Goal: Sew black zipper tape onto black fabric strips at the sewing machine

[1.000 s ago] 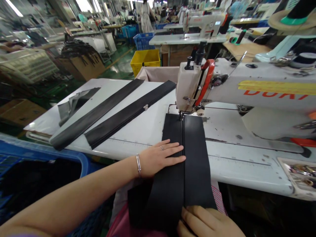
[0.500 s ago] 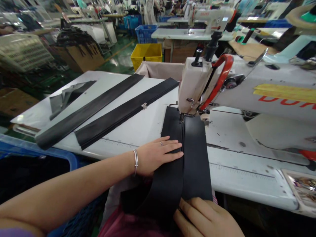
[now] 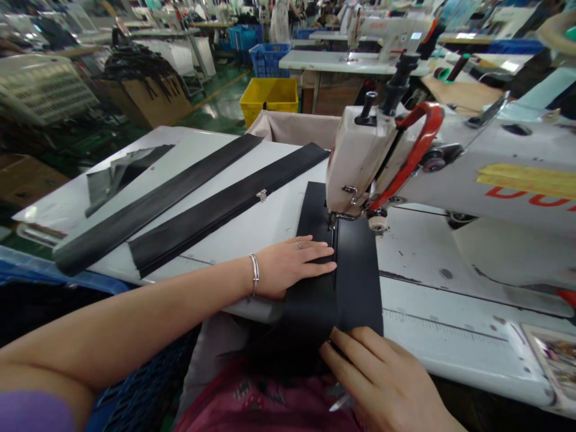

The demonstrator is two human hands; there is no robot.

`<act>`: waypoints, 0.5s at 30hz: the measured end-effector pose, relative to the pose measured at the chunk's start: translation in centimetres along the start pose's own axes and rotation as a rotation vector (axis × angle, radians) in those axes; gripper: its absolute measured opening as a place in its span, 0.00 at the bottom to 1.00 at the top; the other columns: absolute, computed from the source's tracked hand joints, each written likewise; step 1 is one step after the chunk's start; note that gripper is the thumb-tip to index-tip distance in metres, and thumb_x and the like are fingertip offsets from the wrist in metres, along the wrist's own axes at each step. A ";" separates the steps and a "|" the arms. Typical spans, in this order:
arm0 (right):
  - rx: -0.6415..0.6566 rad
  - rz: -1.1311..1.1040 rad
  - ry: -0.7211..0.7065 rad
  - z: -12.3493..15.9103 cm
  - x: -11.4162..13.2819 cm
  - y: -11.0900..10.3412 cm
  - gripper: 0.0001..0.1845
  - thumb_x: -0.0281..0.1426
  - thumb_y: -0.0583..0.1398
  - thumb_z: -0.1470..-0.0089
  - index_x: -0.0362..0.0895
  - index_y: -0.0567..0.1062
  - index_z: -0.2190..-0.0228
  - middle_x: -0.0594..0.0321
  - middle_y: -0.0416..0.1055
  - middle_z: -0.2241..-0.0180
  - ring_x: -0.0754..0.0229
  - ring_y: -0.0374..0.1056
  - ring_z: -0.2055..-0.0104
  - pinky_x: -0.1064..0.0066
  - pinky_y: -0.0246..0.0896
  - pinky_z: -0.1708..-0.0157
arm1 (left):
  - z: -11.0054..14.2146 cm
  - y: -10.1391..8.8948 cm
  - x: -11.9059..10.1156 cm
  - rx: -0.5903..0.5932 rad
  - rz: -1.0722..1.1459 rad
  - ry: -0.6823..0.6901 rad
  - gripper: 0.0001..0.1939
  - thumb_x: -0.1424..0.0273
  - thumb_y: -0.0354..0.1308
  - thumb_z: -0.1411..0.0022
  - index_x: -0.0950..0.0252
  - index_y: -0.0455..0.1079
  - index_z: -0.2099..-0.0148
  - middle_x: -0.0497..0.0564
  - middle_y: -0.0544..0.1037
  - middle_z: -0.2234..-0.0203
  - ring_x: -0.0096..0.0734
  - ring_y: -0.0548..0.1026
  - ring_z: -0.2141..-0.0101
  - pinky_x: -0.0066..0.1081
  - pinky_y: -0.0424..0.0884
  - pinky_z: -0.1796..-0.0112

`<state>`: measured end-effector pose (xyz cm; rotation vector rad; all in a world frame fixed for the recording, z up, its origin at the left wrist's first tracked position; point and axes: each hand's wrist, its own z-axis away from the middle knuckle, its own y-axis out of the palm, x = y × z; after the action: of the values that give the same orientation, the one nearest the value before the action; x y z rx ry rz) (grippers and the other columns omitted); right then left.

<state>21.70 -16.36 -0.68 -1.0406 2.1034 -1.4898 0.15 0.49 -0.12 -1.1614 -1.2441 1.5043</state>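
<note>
A black sheet of smooth material (image 3: 357, 282), with a narrow seam line running lengthwise, lies under the needle of the sewing machine (image 3: 353, 168). My left hand (image 3: 297, 264) rests flat on its left part, fingers spread and the tips by the seam. At the near table edge my right hand (image 3: 378, 372) has its fingers closed on the sheet's near part, which hangs over the edge. Below that hand a pointed metal tip (image 3: 341, 403) shows; what it belongs to is hidden. Left of the machine lie two black strips, the nearer strip (image 3: 202, 219) bearing small metal pieces (image 3: 261, 195).
Another long black strip (image 3: 157, 204) and some folded dark pieces (image 3: 121, 177) lie farther left on the white table (image 3: 252, 234). Blue crates (image 3: 108, 285) stand at the lower left. Behind the table are a fabric-lined bin (image 3: 297, 123) and a yellow bin (image 3: 270, 96).
The black sheet has advanced away from me under the needle. Both hands have moved forward with it, the right one more clearly. The metal tip has come into view.
</note>
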 end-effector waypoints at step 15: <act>-0.032 0.016 0.072 -0.7 -1.2 0.2 0.17 0.30 0.49 0.38 0.46 0.77 0.58 0.59 0.74 0.56 0.57 0.67 0.61 0.69 0.69 0.69 | -0.3 0.1 1.1 -0.027 0.002 -0.024 0.46 0.68 0.60 0.51 0.65 0.46 0.32 0.59 0.49 0.34 0.46 0.48 0.35 0.47 0.40 0.36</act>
<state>21.92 -14.99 -0.77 -0.9934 2.1865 -1.5126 0.18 1.61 -0.35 -1.1656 -1.2837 1.5111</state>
